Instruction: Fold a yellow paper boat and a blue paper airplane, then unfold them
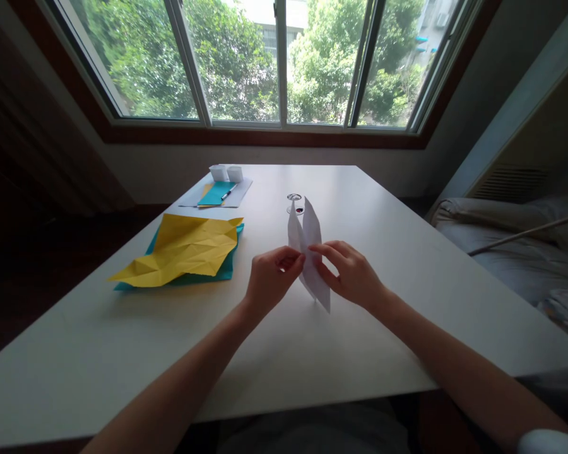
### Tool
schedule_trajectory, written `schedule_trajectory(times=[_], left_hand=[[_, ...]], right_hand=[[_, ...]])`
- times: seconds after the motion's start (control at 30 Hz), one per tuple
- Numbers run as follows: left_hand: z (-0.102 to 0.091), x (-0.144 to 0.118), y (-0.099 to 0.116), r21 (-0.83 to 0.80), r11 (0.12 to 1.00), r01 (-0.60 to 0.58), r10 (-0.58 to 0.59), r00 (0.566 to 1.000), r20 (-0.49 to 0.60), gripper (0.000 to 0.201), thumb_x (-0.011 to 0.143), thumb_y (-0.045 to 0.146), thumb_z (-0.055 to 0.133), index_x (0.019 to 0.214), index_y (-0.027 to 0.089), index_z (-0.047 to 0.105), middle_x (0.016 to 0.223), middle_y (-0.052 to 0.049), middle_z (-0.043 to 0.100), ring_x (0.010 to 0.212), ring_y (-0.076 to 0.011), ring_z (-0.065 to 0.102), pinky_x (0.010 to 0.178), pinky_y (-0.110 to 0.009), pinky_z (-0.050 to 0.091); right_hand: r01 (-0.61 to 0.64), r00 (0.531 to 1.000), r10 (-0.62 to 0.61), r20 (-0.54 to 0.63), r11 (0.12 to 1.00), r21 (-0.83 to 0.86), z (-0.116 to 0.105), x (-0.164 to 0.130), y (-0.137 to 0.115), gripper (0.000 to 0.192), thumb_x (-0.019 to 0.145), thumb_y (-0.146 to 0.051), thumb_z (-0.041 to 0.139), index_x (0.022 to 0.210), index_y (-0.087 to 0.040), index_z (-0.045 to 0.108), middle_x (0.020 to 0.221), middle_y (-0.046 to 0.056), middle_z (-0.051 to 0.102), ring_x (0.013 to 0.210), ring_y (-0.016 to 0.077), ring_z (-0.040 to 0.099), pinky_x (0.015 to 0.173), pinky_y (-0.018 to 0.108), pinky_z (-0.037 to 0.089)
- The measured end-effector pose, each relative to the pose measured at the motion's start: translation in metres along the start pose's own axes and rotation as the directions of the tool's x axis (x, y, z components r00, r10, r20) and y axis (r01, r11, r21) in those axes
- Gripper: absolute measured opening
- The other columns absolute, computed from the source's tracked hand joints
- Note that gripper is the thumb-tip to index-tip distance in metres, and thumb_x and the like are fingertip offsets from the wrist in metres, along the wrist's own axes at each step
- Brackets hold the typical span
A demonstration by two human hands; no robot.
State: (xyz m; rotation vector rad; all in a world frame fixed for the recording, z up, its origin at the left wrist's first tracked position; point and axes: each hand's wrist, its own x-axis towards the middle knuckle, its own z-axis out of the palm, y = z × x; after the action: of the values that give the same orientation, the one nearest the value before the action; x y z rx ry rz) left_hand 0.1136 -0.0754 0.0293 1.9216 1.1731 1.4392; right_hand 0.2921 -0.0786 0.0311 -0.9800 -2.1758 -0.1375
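A folded sheet of white paper [313,222] is held upright over the middle of the white table [284,372], its two flaps parted at the top. On its left side, my left hand [271,276] pinches the paper between thumb and fingers. My right hand [355,271] has its index fingertip and thumb on the right flap, fingers bent around that side. The lower corner of the sheet points down close to the tabletop; whether it touches I cannot tell.
To the left, a creased yellow sheet [184,249] lies over a teal sheet [224,270]. Farther back, two small white paper boxes [218,173], a teal card [216,191] and a pen [228,192] rest on white paper. Beyond the table's right edge is a light-coloured cushion [478,217].
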Motion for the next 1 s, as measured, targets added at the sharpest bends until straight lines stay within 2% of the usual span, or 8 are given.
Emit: schedule_trajectory(times=[0.17, 0.3, 0.47, 0.6, 0.7, 0.87, 1.0], left_hand=[[-0.003, -0.0023, 0.0057, 0.175, 0.962, -0.211, 0.214, 0.977, 0.002, 0.007, 0.073, 0.021, 0.061, 0.067, 0.018, 0.063, 0.059, 0.001, 0.064, 0.051, -0.011, 0.057, 0.054, -0.02, 0.046], [-0.0034, -0.002, 0.0044, 0.259, 0.928, -0.268, 0.272, 0.962, 0.018, 0.007, 0.073, 0.017, 0.06, 0.066, 0.016, 0.06, 0.057, 0.002, 0.061, 0.05, -0.0094, 0.056, 0.052, -0.018, 0.045], [-0.0042, -0.001, 0.0056, 0.3, 0.895, -0.33, 0.343, 0.939, 0.009, 0.007, 0.074, 0.015, 0.059, 0.067, 0.015, 0.059, 0.059, 0.002, 0.061, 0.051, -0.0082, 0.056, 0.053, -0.017, 0.045], [-0.0047, -0.0008, 0.0062, 0.305, 0.883, -0.356, 0.367, 0.93, 0.022, 0.006, 0.074, 0.014, 0.058, 0.068, 0.016, 0.058, 0.06, 0.001, 0.061, 0.053, -0.0083, 0.057, 0.053, -0.017, 0.045], [-0.0047, -0.0007, 0.0061, 0.315, 0.882, -0.349, 0.36, 0.933, 0.027, 0.006, 0.074, 0.014, 0.057, 0.069, 0.016, 0.058, 0.061, 0.001, 0.061, 0.053, -0.009, 0.057, 0.054, -0.018, 0.046], [-0.0044, -0.0006, 0.0058, 0.341, 0.887, -0.312, 0.333, 0.943, -0.001, 0.008, 0.075, 0.017, 0.056, 0.067, 0.017, 0.057, 0.059, 0.001, 0.061, 0.052, -0.0095, 0.057, 0.053, -0.018, 0.045], [-0.0046, -0.0005, 0.0055, 0.368, 0.871, -0.326, 0.351, 0.936, -0.002, 0.009, 0.075, 0.017, 0.056, 0.066, 0.016, 0.057, 0.058, 0.001, 0.061, 0.052, -0.0094, 0.056, 0.052, -0.018, 0.044]], right_hand=[[0.042, 0.999, -0.041, 0.004, 0.994, -0.1, -0.0025, 0.0015, 0.003, 0.032, 0.086, -0.024, 0.047, 0.118, -0.021, 0.052, 0.091, 0.007, 0.062, 0.081, 0.0198, 0.056, 0.071, 0.034, 0.049], [0.075, 0.997, -0.075, 0.003, 0.995, -0.071, -0.0054, 0.0027, 0.0011, 0.023, 0.085, -0.025, 0.05, 0.106, -0.018, 0.055, 0.088, 0.007, 0.063, 0.079, 0.0193, 0.055, 0.07, 0.033, 0.049], [0.064, 0.998, -0.065, -0.022, 0.998, -0.028, -0.0063, 0.0031, -0.0029, 0.019, 0.082, -0.032, 0.055, 0.094, -0.019, 0.051, 0.086, 0.006, 0.062, 0.076, 0.019, 0.055, 0.066, 0.032, 0.048], [-0.005, 0.998, 0.007, -0.064, 1.0, 0.025, -0.0047, 0.003, -0.0042, 0.01, 0.081, -0.023, 0.052, 0.09, -0.02, 0.048, 0.08, 0.004, 0.061, 0.072, 0.017, 0.056, 0.062, 0.03, 0.048], [-0.079, 0.991, 0.091, -0.099, 0.989, 0.125, -0.0033, 0.0028, -0.0056, 0.016, 0.079, -0.016, 0.051, 0.094, -0.021, 0.048, 0.078, 0.002, 0.061, 0.067, 0.0142, 0.056, 0.06, 0.027, 0.048], [-0.174, 0.966, 0.209, -0.153, 0.962, 0.209, -0.002, 0.0029, -0.0061, 0.013, 0.081, -0.016, 0.048, 0.091, -0.021, 0.053, 0.085, 0.002, 0.061, 0.063, 0.0105, 0.058, 0.05, 0.02, 0.049], [-0.192, 0.959, 0.232, -0.161, 0.954, 0.231, -0.002, 0.0027, -0.0046, 0.013, 0.08, -0.017, 0.05, 0.091, -0.021, 0.057, 0.087, 0.002, 0.061, 0.064, 0.0101, 0.06, 0.049, 0.02, 0.051]])
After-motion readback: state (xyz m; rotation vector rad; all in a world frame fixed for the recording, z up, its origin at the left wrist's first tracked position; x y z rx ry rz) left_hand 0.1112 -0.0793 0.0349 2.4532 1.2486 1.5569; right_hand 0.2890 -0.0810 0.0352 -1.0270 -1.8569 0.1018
